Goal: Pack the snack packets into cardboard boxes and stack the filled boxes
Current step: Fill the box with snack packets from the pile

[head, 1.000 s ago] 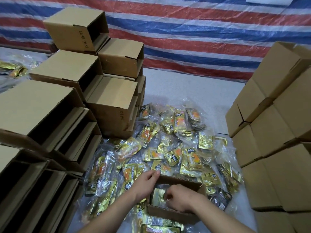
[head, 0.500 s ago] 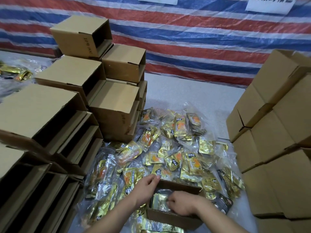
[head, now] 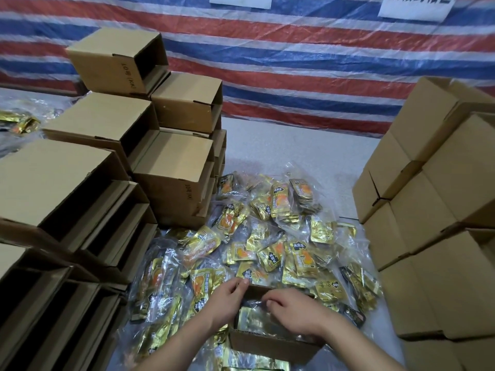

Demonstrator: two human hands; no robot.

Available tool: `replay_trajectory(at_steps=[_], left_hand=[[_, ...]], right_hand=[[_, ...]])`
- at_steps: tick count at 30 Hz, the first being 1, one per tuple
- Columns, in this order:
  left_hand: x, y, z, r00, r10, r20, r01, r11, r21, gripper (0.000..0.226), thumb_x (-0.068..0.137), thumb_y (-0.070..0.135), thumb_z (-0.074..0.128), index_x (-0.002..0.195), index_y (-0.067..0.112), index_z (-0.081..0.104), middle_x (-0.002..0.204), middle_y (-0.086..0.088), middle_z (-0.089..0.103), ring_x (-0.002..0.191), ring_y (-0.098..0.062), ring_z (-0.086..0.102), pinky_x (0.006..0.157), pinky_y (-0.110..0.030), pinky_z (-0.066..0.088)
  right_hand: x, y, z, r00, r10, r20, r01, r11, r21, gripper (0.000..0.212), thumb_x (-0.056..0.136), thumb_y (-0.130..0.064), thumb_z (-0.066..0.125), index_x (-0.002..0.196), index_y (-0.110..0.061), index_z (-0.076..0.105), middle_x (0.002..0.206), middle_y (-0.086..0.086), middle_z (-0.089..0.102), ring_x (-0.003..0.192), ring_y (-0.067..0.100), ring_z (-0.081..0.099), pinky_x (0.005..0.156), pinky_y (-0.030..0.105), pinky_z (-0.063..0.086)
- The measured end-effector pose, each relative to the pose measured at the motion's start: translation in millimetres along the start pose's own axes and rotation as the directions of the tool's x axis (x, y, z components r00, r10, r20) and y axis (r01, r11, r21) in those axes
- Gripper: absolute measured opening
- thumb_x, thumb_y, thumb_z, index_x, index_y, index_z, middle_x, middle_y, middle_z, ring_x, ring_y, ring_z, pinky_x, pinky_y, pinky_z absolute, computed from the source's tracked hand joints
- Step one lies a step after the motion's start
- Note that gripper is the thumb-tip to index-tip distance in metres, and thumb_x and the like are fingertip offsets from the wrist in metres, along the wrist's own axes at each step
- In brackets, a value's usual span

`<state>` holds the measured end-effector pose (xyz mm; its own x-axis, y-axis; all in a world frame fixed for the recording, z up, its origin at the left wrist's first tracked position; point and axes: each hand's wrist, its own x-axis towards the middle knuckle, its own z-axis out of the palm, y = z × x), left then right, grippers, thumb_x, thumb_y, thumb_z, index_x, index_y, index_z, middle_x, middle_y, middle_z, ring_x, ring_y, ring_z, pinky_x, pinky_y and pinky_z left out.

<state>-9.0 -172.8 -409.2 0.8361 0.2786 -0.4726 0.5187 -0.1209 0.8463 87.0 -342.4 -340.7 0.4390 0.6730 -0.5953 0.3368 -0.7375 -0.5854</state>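
— Now, how are the hands set?

— Both reach in from the bottom edge, forearms angled toward each other, meeting over the open box (head: 270, 344). Left hand (head: 227, 303) sits at the box's left wall, fingers bent, fingertips up at the far rim. Whether it grips that rim or only touches it, I cannot tell.

— And the right?

— Right hand (head: 293, 311) lies palm down over the box's mouth, fingers curled toward the left. It covers what is under it, so I cannot tell whether it holds anything.

— Where are the packets?

— One gold packet (head: 253, 321) shows inside the box, between the two hands. The loose packets (head: 276, 242), gold in clear bags, are heaped on the table (head: 294, 145) just beyond the box and to its left.

— The other boxes?

— Empty boxes (head: 171, 172) are stacked open-sided at the left. Closed boxes (head: 434, 210) are stacked at the right, well apart from the hands. A striped tarp (head: 294, 62) hangs behind.
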Motion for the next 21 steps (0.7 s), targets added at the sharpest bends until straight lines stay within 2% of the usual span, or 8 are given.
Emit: replay_trajectory(at_steps=[2,3,5,6,8,12,17,21], left_hand=[[0,1,0,1.000,0.000,0.010,0.000,1.000,0.000,0.033,0.103,0.045,0.044,0.099,0.022,0.068,0.093,0.001,0.072,0.090,-0.015,0.067,0.084,-0.029,0.050],[0,2,0,1.000,0.002,0.010,-0.002,1.000,0.012,0.033,0.104,0.045,0.044,0.099,0.022,0.067,0.094,0.001,0.071,0.090,-0.014,0.066,0.084,-0.029,0.049],[0,3,-1,1.000,0.003,0.007,-0.003,1.000,0.028,0.031,0.104,0.044,0.044,0.097,0.023,0.066,0.095,0.000,0.070,0.091,-0.015,0.063,0.084,-0.030,0.047],[0,4,-1,1.000,0.002,0.008,-0.002,1.000,0.024,0.031,0.104,0.043,0.044,0.097,0.023,0.066,0.096,-0.001,0.069,0.092,-0.015,0.063,0.086,-0.030,0.046],[-1,4,-2,1.000,-0.003,0.007,0.003,1.000,0.027,0.030,0.104,0.044,0.044,0.096,0.025,0.065,0.098,0.000,0.069,0.094,-0.014,0.062,0.086,-0.028,0.046],[-5,8,-2,1.000,-0.006,0.013,0.005,0.997,0.074,0.028,0.103,0.046,0.043,0.095,0.029,0.063,0.099,0.005,0.067,0.092,-0.006,0.059,0.079,-0.019,0.042],[-7,12,-1,1.000,-0.027,0.009,0.026,0.996,0.081,0.029,0.103,0.047,0.043,0.102,0.028,0.065,0.104,0.003,0.067,0.100,-0.011,0.061,0.085,-0.021,0.043],[-9,16,1,0.999,-0.047,-0.001,0.046,0.997,0.062,0.024,0.103,0.048,0.044,0.094,0.035,0.062,0.108,0.002,0.067,0.103,-0.012,0.060,0.085,-0.020,0.041]], right_hand=[[-3,1,-3,0.992,-0.022,-0.122,0.027,0.999,0.037,0.019,0.100,-0.033,0.048,0.097,-0.032,0.067,0.083,-0.007,0.069,0.060,0.000,0.059,0.059,0.026,0.049],[-4,2,-5,0.979,-0.041,-0.198,0.044,0.999,0.012,0.017,0.099,-0.032,0.051,0.100,-0.033,0.068,0.087,-0.009,0.070,0.065,-0.001,0.062,0.063,0.023,0.052],[-3,5,-13,0.940,-0.108,-0.324,0.063,0.987,-0.146,0.023,0.098,-0.034,0.055,0.119,-0.036,0.064,0.109,-0.016,0.066,0.089,-0.003,0.062,0.083,0.022,0.054],[-1,8,-17,0.933,-0.132,-0.336,0.057,0.973,-0.225,0.034,0.097,-0.037,0.055,0.130,-0.033,0.058,0.121,-0.015,0.062,0.103,0.000,0.059,0.092,0.024,0.051],[6,14,-21,0.956,-0.103,-0.276,0.004,0.941,-0.338,0.048,0.094,-0.041,0.057,0.140,-0.029,0.051,0.133,-0.009,0.058,0.118,0.012,0.057,0.099,0.030,0.048],[17,25,-16,0.995,0.026,-0.101,-0.074,0.862,-0.501,0.030,0.097,-0.041,0.053,0.123,-0.026,0.060,0.112,0.000,0.068,0.099,0.022,0.064,0.084,0.035,0.054],[23,36,-12,0.991,0.002,-0.132,-0.077,0.820,-0.567,0.025,0.100,-0.039,0.051,0.118,-0.027,0.062,0.109,0.004,0.069,0.102,0.025,0.065,0.085,0.037,0.053],[23,40,-10,0.988,-0.031,-0.154,-0.063,0.822,-0.567,0.025,0.100,-0.039,0.050,0.115,-0.024,0.063,0.106,0.004,0.069,0.100,0.026,0.065,0.084,0.037,0.052]])
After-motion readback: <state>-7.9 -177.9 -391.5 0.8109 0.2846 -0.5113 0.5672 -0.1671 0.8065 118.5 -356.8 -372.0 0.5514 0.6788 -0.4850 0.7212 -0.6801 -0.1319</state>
